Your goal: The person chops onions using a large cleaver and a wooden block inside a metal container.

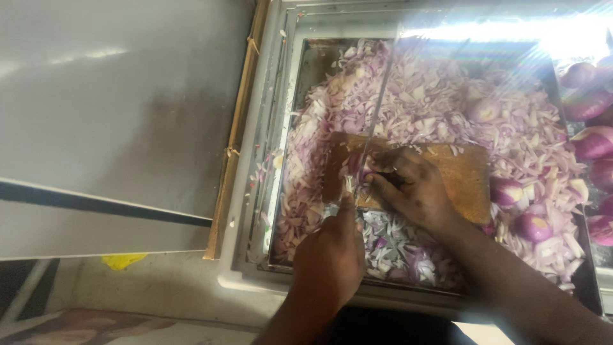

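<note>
L hand (329, 255) grips knife (377, 108), R hand (408, 188) pins onion piece (359, 171) on board (463, 176) (chopped onion (434, 102) all around).

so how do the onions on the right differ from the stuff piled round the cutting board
The peeled onions along the right edge are whole or halved, rounded and deep purple. The chopped onion is thin, pale pink-white slivers. The onions sit in a small group, while the slivers spread across the metal tray and surround the wooden board. Both are red onion.
</note>
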